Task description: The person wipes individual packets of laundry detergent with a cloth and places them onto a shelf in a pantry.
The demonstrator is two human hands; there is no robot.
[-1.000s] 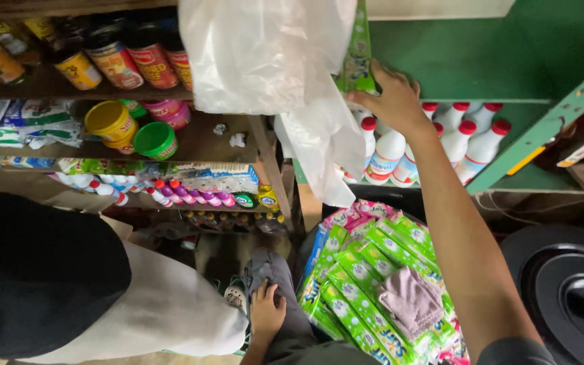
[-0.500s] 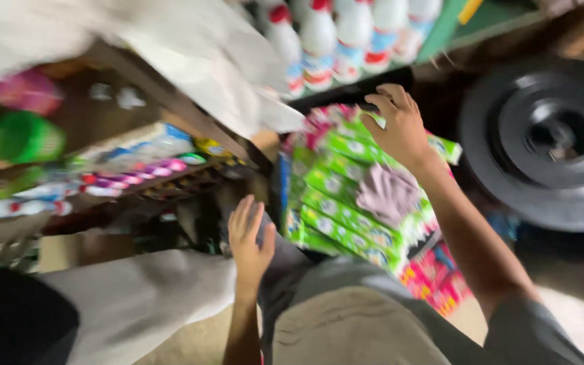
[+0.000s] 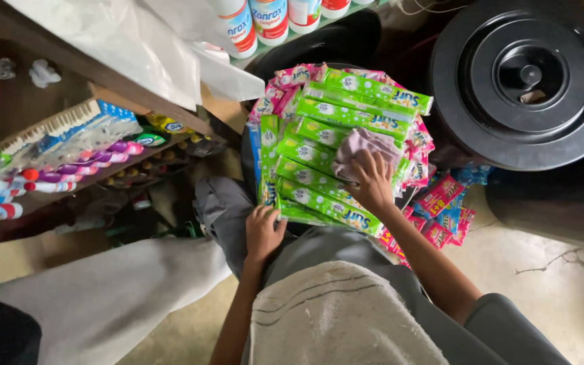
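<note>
A pile of green sachet strips point(image 3: 319, 162) lies spread in front of me, with pink sachets along its edges. On top of the pile sits a crumpled pale purple cloth point(image 3: 363, 145). My right hand point(image 3: 372, 179) rests on the cloth, fingers closed over its near edge. My left hand point(image 3: 263, 231) lies on my grey trouser leg point(image 3: 221, 206) and touches the near left edge of the green strips. A whitish towel point(image 3: 332, 318) lies across my lap.
A black round lid point(image 3: 525, 78) stands at the right. White bottles with red caps point(image 3: 265, 20) line a green shelf above. Left shelves hold toothbrush packs point(image 3: 55, 172) and white plastic bags point(image 3: 143, 40). Pink and blue sachets point(image 3: 444, 209) lie on the concrete floor. Another person's light trouser leg point(image 3: 103, 297) is at lower left.
My right hand came down from the green shelf to the pile and now grips the purple cloth. My view tilted downward. The left hand slid forward along my leg to the strips.
</note>
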